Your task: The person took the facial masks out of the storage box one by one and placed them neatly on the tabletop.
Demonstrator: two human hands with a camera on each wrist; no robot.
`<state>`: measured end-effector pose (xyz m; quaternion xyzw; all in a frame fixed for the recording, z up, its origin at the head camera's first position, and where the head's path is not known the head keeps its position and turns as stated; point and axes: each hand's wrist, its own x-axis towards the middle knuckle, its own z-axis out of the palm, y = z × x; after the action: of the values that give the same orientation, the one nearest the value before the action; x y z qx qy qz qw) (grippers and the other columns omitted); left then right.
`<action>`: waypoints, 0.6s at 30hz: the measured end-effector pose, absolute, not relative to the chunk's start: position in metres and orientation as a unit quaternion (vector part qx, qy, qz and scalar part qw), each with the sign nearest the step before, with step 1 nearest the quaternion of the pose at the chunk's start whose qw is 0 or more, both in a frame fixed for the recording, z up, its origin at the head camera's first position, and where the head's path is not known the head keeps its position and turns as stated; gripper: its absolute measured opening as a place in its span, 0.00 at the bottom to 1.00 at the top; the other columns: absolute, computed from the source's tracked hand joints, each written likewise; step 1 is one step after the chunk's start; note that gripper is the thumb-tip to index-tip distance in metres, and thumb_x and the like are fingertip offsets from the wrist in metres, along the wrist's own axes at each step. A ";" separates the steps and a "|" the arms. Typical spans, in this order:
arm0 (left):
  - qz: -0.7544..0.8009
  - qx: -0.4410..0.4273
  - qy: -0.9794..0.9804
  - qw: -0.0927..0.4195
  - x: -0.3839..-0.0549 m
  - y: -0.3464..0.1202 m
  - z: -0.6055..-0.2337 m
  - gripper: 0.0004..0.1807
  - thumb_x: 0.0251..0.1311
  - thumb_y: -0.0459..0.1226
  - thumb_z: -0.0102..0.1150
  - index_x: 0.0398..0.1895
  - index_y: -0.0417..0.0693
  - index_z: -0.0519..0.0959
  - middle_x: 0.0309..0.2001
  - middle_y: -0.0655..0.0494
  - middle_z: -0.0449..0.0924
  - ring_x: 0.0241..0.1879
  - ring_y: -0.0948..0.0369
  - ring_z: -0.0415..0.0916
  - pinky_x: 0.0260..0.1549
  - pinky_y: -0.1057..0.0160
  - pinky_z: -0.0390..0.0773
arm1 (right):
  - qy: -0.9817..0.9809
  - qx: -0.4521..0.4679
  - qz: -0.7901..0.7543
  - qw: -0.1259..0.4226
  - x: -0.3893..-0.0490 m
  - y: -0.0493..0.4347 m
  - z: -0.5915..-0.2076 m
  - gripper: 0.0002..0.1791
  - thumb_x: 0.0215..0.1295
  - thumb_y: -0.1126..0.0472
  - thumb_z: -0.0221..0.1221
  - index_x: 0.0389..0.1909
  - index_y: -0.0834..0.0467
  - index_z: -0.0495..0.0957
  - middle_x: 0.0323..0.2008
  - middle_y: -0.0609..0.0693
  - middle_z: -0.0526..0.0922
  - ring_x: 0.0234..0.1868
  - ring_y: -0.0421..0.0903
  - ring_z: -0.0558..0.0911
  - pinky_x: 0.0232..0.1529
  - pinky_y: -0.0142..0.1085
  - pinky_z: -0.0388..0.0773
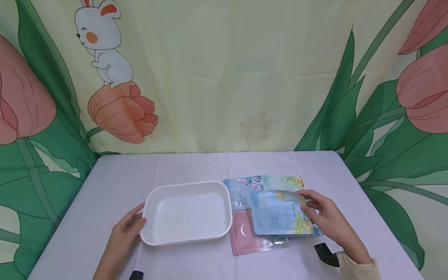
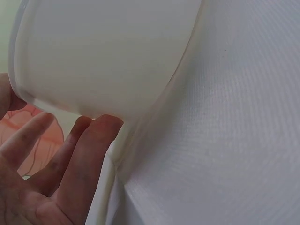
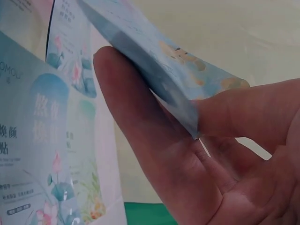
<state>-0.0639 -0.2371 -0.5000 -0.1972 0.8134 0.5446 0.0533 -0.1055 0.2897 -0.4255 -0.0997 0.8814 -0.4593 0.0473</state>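
Note:
My left hand holds the left end of a white plastic tray, which stands on the table. In the left wrist view, bent fingers meet the wall of the tray, with another digit at its rim. My right hand pinches a blue sheet mask packet by its right edge, tilted above other packets. The right wrist view shows the thumb on one face of the packet and a finger behind it. Underneath lie a pink packet, a blue floral packet and a pale green packet.
A white cloth covers the table. Behind it hangs a curtain printed with tulips and a rabbit. A black strap piece shows by the right wrist, another near the left forearm.

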 end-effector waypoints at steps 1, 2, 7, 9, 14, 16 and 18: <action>0.545 -0.197 0.813 0.054 -0.064 -0.237 -0.500 0.38 0.64 0.60 0.56 0.76 0.65 0.61 0.66 0.45 0.70 0.59 0.55 0.76 0.48 0.64 0.84 | 0.882 -0.095 -0.459 0.051 -0.105 0.291 -0.427 0.23 0.69 0.70 0.57 0.64 0.63 0.70 0.63 0.65 0.71 0.53 0.50 0.82 0.39 0.29 0.83; 0.545 -0.197 0.813 0.054 -0.064 -0.236 -0.500 0.38 0.64 0.60 0.56 0.76 0.64 0.61 0.66 0.44 0.70 0.59 0.55 0.76 0.48 0.64 0.84 | 0.881 -0.092 -0.460 0.055 -0.105 0.292 -0.428 0.23 0.69 0.70 0.57 0.64 0.63 0.70 0.64 0.65 0.70 0.54 0.54 0.81 0.39 0.29 0.83; 0.548 -0.198 0.811 0.054 -0.064 -0.234 -0.499 0.37 0.65 0.58 0.57 0.76 0.64 0.61 0.66 0.45 0.70 0.60 0.54 0.75 0.49 0.64 0.84 | 0.882 -0.084 -0.459 0.070 -0.104 0.298 -0.432 0.24 0.69 0.70 0.57 0.65 0.64 0.69 0.65 0.66 0.69 0.57 0.63 0.79 0.43 0.26 0.82; 0.549 -0.197 0.811 0.054 -0.064 -0.234 -0.498 0.37 0.65 0.58 0.57 0.76 0.64 0.61 0.66 0.45 0.70 0.61 0.53 0.75 0.49 0.64 0.83 | 0.881 -0.080 -0.460 0.077 -0.104 0.301 -0.435 0.23 0.69 0.69 0.58 0.64 0.64 0.69 0.65 0.66 0.69 0.56 0.62 0.79 0.43 0.27 0.82; 0.543 -0.197 0.815 0.055 -0.064 -0.234 -0.498 0.38 0.65 0.59 0.57 0.76 0.64 0.61 0.66 0.45 0.70 0.62 0.52 0.74 0.50 0.64 0.83 | 0.871 -0.074 -0.476 0.100 -0.104 0.309 -0.441 0.23 0.70 0.67 0.57 0.64 0.65 0.69 0.64 0.67 0.70 0.55 0.60 0.81 0.40 0.31 0.84; 0.540 -0.198 0.817 0.054 -0.064 -0.235 -0.498 0.37 0.65 0.59 0.56 0.76 0.64 0.61 0.66 0.45 0.70 0.62 0.52 0.74 0.50 0.64 0.83 | 0.869 -0.075 -0.477 0.104 -0.104 0.312 -0.443 0.22 0.70 0.67 0.57 0.64 0.65 0.69 0.64 0.68 0.70 0.55 0.60 0.81 0.40 0.31 0.84; 0.537 -0.199 0.818 0.055 -0.063 -0.235 -0.498 0.37 0.65 0.59 0.56 0.76 0.65 0.60 0.66 0.45 0.70 0.62 0.52 0.74 0.49 0.64 0.84 | 0.871 -0.073 -0.475 0.106 -0.104 0.315 -0.445 0.23 0.70 0.68 0.57 0.64 0.65 0.69 0.64 0.68 0.70 0.55 0.59 0.81 0.39 0.31 0.84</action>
<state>-0.0634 -0.2353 -0.4980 -0.1993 0.8175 0.5374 0.0553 -0.1039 0.3146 -0.4454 -0.0731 0.8707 -0.4748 0.1057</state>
